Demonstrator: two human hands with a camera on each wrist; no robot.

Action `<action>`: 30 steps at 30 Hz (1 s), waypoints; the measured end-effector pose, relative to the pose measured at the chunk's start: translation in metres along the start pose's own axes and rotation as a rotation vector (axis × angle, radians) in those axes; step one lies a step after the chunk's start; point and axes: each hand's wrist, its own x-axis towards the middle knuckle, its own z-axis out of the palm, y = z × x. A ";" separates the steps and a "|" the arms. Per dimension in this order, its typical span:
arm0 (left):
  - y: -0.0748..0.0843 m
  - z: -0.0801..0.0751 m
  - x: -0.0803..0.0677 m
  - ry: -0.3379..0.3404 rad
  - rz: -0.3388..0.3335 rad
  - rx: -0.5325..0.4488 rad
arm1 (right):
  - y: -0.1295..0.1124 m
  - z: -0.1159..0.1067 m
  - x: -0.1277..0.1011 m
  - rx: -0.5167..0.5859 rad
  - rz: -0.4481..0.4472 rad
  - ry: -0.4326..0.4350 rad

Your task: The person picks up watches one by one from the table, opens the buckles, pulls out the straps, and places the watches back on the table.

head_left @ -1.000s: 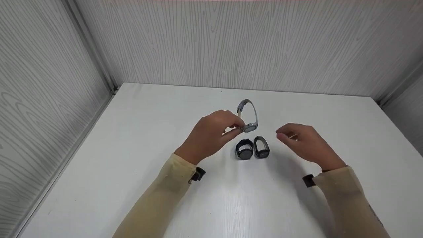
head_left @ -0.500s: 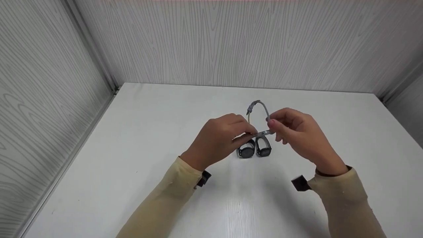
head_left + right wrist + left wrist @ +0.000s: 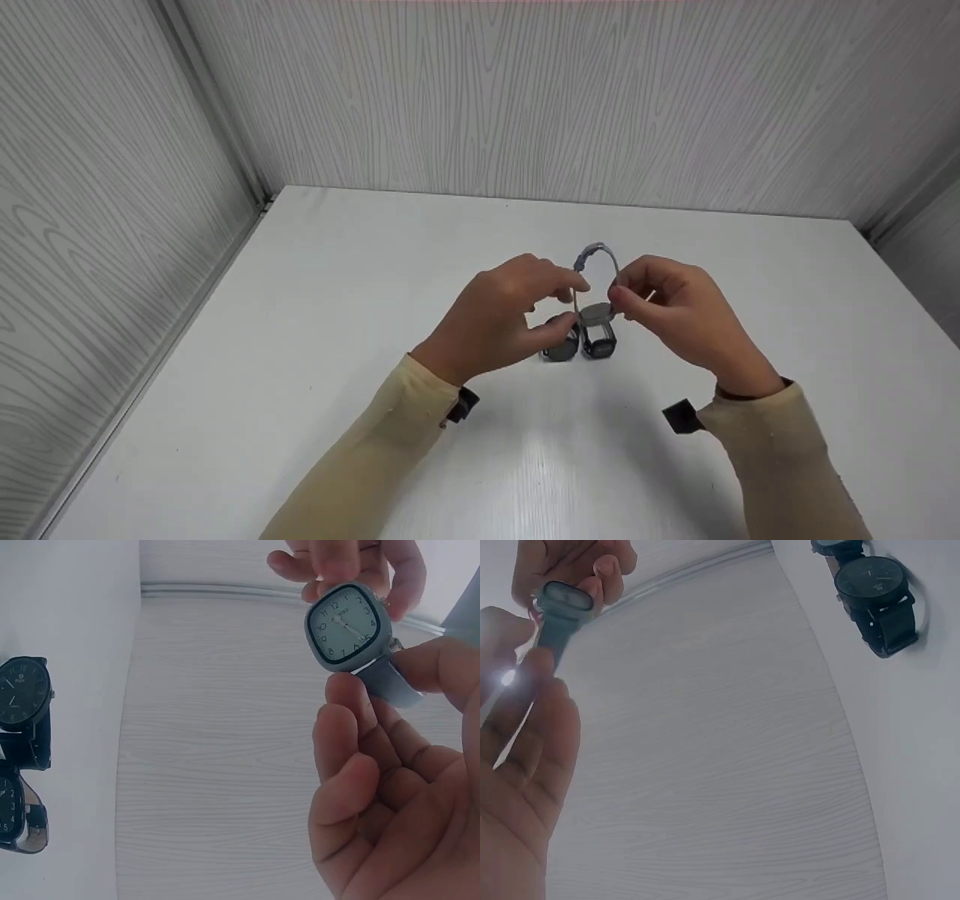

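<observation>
Grey watch [image 3: 598, 314] is being suspended above the desk [image 3: 360, 285]. The right hand [image 3: 679, 319] is pinching its strap [image 3: 391, 685]; the left hand [image 3: 510, 319] (contact with the strap being unclear) is holding its fingers parted opposite. Below, a round black watch [image 3: 561, 350] and a square black watch [image 3: 602, 348] are resting adjacent.

White flat surface [image 3: 300, 315] passable along left and right edges, also between beige sleeves [image 3: 360, 450]. Grey wood-grain panel [image 3: 480, 105] blocks past back edge. Middle obstructed: raised grey square-faced wristwatch [image 3: 597, 314], left hand [image 3: 506, 319], right hand [image 3: 682, 315], plus black round-faced wristwatch [image 3: 561, 350] and black square-faced wristwatch [image 3: 601, 348] beside it.
</observation>
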 end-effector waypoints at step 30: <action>0.014 -0.012 0.015 -0.209 -0.241 0.079 | 0.005 0.007 -0.008 -0.346 -0.163 -0.074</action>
